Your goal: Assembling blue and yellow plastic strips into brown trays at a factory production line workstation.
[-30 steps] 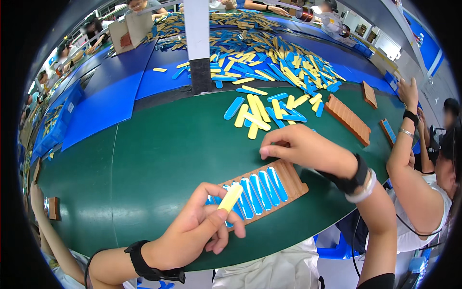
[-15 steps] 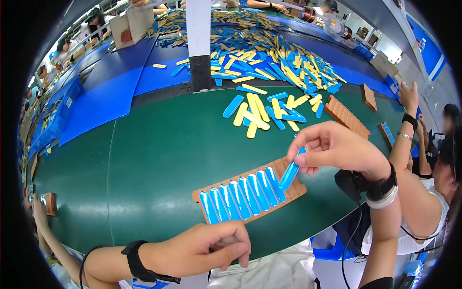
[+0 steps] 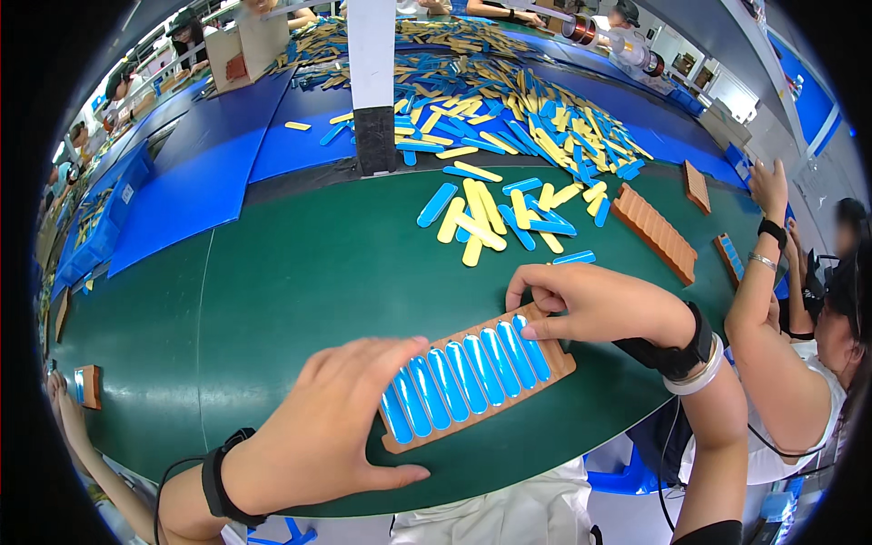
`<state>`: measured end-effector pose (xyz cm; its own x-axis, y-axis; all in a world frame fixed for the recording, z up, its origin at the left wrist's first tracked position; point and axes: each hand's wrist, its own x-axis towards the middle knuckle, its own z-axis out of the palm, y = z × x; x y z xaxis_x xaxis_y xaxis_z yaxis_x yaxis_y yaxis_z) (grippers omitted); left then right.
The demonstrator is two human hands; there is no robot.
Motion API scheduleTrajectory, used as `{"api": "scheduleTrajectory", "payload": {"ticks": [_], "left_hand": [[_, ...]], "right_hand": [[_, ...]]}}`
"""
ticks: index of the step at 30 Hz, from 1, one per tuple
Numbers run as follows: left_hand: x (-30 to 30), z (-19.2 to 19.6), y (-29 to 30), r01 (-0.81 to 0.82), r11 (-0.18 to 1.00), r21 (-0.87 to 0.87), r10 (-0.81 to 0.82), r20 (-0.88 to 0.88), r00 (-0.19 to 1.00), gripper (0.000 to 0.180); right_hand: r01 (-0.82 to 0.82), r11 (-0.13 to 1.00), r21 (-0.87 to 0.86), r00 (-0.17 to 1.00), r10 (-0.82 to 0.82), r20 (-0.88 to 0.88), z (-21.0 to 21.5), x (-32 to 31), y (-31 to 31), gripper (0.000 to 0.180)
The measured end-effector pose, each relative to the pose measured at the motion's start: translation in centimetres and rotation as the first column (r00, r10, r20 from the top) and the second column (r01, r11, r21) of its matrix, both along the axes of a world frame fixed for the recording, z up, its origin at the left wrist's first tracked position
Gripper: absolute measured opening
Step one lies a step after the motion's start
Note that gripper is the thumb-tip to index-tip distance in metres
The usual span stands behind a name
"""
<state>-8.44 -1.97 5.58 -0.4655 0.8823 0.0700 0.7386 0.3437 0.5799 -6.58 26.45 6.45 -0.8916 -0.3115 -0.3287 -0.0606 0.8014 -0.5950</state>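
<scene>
On a green-topped desk (image 3: 272,272), a brown slotted tray (image 3: 474,381) lies tilted between a person's two hands, its slots filled with blue sticks (image 3: 463,374) set side by side. The left hand (image 3: 341,422) rests spread at the tray's near-left end, fingers open across the top edge and thumb along the lower corner, bracing it rather than gripping anything. The right hand (image 3: 595,304) sits at the tray's far-right end, fingers curled down onto the last blue stick and the tray's edge; whether it pinches that stick cannot be told. Both wrists wear black bands. Just beyond the tray, a loose scatter of blue and yellow sticks (image 3: 495,213) lies on the green mat, with a far larger heap (image 3: 509,100) on the blue surface behind. A second, empty brown tray (image 3: 654,232) lies to the right, near another worker's raised arm (image 3: 758,272).
</scene>
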Motion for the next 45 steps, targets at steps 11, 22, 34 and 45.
{"api": "scheduleTrajectory", "payload": {"ticks": [11, 22, 34, 45], "left_hand": [[0.1, -0.7, -0.4, 0.016, 0.998, -0.063, -0.022, -0.087, 0.996, 0.082], [0.2, -0.6, -0.2, 0.025, 0.994, -0.105, -0.034, -0.084, 0.996, 0.083], [0.0, -0.6, -0.1, 0.027, 0.997, -0.067, -0.035, -0.123, 0.992, 0.078], [0.0, -0.9, -0.3, 0.037, 0.995, -0.098, -0.049, -0.12, 0.992, 0.083]], "right_hand": [[0.245, 0.938, 0.246, 0.799, -0.051, -0.599, -2.3, -0.1, 5.2, 0.01], [0.407, 0.856, -0.32, 0.914, -0.384, 0.134, -0.3, 2.6, 2.2, 0.024], [0.338, 0.917, -0.212, 0.933, -0.298, 0.199, -1.1, 2.4, 0.7, 0.042], [0.06, 0.954, -0.292, 0.993, -0.026, 0.119, -1.5, 3.5, 2.1, 0.047]]}}
